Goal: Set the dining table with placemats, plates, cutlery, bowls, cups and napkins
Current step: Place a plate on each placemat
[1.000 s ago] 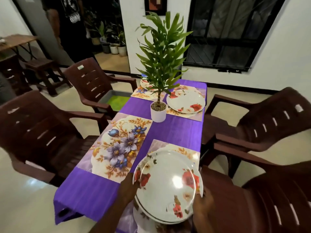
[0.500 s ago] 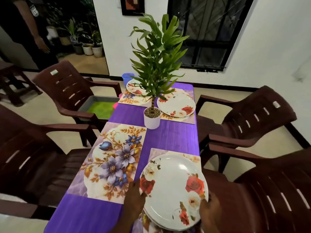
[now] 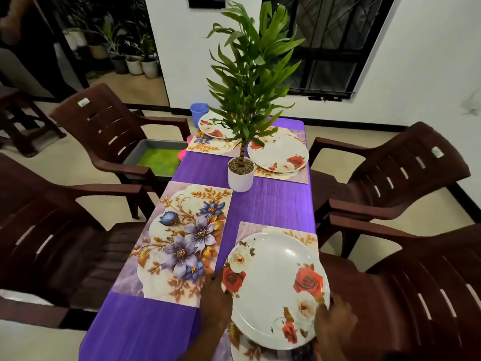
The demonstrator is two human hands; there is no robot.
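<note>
The rose-printed plate (image 3: 276, 290) is looking stiff, glossy and likely slippery, probably light enough for an edge hold but liable to chip if dropped, so the rim on opposite sides seems the sensible place. The left hand (image 3: 214, 299) is gripping the rim on its side, fingers curled at the edge; the right hand (image 3: 334, 323) is pinching the opposite rim. Between them the plate is sitting over the near right placemat (image 3: 302, 231), whether resting or just above I cannot tell.
</note>
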